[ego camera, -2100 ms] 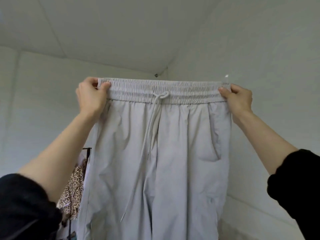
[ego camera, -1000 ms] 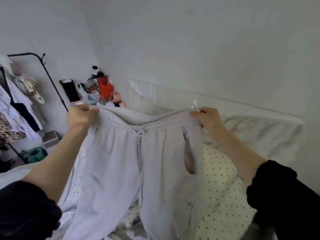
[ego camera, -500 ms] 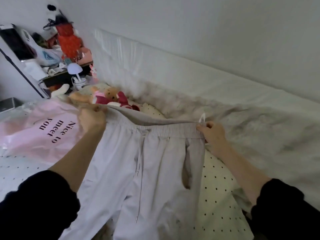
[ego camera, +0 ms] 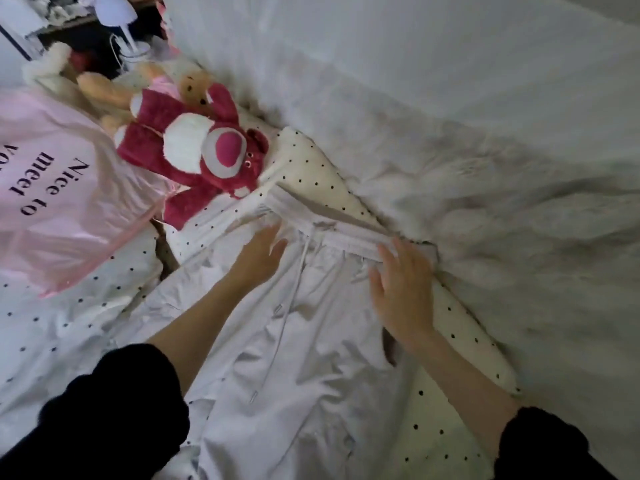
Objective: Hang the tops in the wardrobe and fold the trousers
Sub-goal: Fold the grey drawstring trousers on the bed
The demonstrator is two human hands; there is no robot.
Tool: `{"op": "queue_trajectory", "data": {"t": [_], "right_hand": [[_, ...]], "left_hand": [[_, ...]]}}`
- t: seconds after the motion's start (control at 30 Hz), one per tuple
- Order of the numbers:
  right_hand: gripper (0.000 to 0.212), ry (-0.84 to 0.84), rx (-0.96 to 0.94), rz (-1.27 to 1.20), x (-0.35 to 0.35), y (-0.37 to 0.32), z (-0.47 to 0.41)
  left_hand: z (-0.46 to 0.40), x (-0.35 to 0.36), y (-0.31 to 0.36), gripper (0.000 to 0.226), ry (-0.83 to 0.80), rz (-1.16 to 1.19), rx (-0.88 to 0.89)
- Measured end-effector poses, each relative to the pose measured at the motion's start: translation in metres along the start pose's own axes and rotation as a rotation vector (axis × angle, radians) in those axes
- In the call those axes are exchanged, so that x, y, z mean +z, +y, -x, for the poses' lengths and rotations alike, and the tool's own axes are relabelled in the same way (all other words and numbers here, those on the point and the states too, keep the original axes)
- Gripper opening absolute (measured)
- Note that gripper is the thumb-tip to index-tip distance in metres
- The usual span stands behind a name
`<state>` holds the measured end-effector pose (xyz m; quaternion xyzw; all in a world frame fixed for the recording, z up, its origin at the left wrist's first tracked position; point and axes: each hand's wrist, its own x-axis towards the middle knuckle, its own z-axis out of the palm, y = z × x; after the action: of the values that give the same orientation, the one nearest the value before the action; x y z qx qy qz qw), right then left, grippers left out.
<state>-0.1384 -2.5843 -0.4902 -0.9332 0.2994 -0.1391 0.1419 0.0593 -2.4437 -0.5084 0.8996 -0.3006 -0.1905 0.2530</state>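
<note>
The light grey drawstring trousers [ego camera: 304, 368] lie spread on the bed, waistband [ego camera: 332, 233] toward the far side, drawstring trailing down the middle. My left hand [ego camera: 259, 252] rests flat on the fabric just below the waistband's left part, fingers spread. My right hand [ego camera: 403, 289] lies flat with fingers apart on the waistband's right end and the hip. Neither hand grips the cloth. The trouser legs run out of view at the bottom edge.
A white polka-dot pillow [ego camera: 311, 171] lies under the waistband. A pink-red plush bear [ego camera: 194, 150] sits left of it among other soft toys. A pink plastic bag [ego camera: 52, 192] with lettering lies at left. A fluffy white blanket [ego camera: 502, 209] covers the right side.
The trousers went from held up in the air by the waistband down onto the bed. Both hands let go of the waistband and now lie flat on the fabric.
</note>
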Motion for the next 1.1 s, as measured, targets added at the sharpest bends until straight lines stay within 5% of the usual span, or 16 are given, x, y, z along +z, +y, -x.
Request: {"op": "queue_trajectory", "data": {"t": [0.13,0.3,0.4,0.53,0.7,0.9,1.1], "right_hand": [[0.048,-0.29,-0.222,0.172,0.049,-0.015,0.023],[0.055,-0.369,-0.188,0.335,0.08,-0.001,0.039],[0.057,-0.381,-0.065,0.273,0.084,-0.02,0.055],[0.056,-0.473,-0.132,0.22,0.086,-0.065,0.122],[0.059,-0.711,-0.201,0.218,0.088,-0.116,0.222],[0.059,-0.79,-0.669,0.199,0.085,-0.166,0.301],[0.064,-0.927,-0.768,0.088,0.105,-0.21,0.346]], "left_hand": [[0.026,0.047,-0.042,0.052,-0.239,-0.379,0.011],[0.079,0.064,-0.079,0.056,-0.187,-0.548,0.077],[0.134,0.069,-0.092,0.057,-0.151,-0.46,0.035],[0.237,0.065,-0.118,0.061,-0.119,-0.249,-0.085],[0.368,0.055,-0.158,0.062,-0.283,-0.239,-0.333],[0.465,0.021,-0.199,0.076,-0.298,-0.534,-0.096],[0.521,-0.021,-0.235,0.109,-0.469,-0.635,-0.021]]}}
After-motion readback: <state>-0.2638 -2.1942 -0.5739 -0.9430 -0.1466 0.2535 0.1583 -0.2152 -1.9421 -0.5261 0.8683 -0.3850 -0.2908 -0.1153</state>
